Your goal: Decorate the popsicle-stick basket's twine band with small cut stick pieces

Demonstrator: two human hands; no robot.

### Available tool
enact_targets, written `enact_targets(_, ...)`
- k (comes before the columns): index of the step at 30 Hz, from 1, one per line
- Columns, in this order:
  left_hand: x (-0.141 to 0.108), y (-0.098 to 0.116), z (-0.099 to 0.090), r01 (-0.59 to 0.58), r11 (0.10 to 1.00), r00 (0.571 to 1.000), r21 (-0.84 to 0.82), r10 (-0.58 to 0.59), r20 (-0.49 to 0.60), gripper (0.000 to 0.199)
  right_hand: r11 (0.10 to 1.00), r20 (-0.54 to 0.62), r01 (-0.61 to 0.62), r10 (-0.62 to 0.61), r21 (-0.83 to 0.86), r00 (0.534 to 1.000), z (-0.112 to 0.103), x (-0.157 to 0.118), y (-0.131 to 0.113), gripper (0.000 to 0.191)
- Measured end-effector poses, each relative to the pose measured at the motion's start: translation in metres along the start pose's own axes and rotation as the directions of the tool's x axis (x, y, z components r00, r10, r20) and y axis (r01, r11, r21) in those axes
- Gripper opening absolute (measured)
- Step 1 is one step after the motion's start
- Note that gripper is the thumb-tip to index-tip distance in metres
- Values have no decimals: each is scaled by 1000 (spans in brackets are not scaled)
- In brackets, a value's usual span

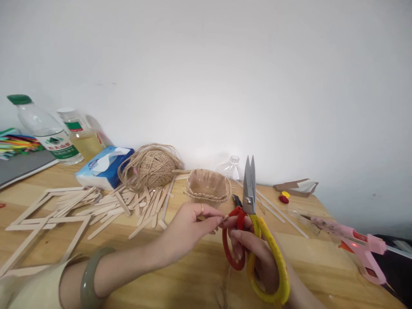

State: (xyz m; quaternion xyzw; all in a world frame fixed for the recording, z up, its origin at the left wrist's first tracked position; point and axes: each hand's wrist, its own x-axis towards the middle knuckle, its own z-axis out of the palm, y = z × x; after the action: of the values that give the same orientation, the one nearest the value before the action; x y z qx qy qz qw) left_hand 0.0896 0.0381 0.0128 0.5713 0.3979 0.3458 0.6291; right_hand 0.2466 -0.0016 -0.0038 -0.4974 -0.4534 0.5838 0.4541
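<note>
My right hand (257, 249) is closed around the handles of a pair of scissors (249, 193), one handle red and the other yellow. The blades point up and stand nearly together. My left hand (196, 223), with a ring and a bangle, pinches at its fingertips and meets the right fingertips beside the red handle. What lies in that pinch is too small to make out. Just beyond my hands is a small basket (209, 199) of craft sticks with a braided twine rim. A ball of jute twine (154, 165) rests behind it to the left.
Loose craft sticks (148, 210) and stick frames (72, 244) cover the table's left side. Behind them stand a tissue pack (104, 165), a water bottle (53, 135) and a jar (82, 137). A pink glue gun (360, 244) with a lit red light lies right.
</note>
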Motion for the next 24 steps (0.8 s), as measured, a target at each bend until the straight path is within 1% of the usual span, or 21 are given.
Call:
enact_targets(2,1,0,0,12,1000,1000,4,-12,-3,16,1000,-13,-10,9,-23,1000,1,-1,-3,14)
enact_targets(5,0,1,-1,44,999,999,-13,-44,-8,13,997,-17,-16,14,-78,1000,3,-3,-8,30)
enact_targets(8,1,1,-1,60,998,998,-17,-60,-27,13,993,-25,-23,20,-119,999,5,-3,-12,36)
enact_targets(11,2,1,-2,42,998,999,-38,-43,-26,14,991,-46,-39,33,-130,998,8,-4,-14,31)
enact_targets(14,3,0,-2,38,994,999,-101,-39,-16,12,990,-69,-52,43,-134,997,10,-5,-16,18)
enact_targets(15,3,0,-2,41,991,999,-128,-44,-23,11,987,-71,-54,44,-149,996,10,-6,-16,17)
enact_targets(19,0,-1,0,69,967,995,-247,-84,-51,9,971,-68,-60,46,-233,997,6,-6,-18,15)
enact_targets(24,-3,-4,2,134,931,990,-341,-140,6,12,962,-41,-48,39,-269,998,6,-5,-18,17)
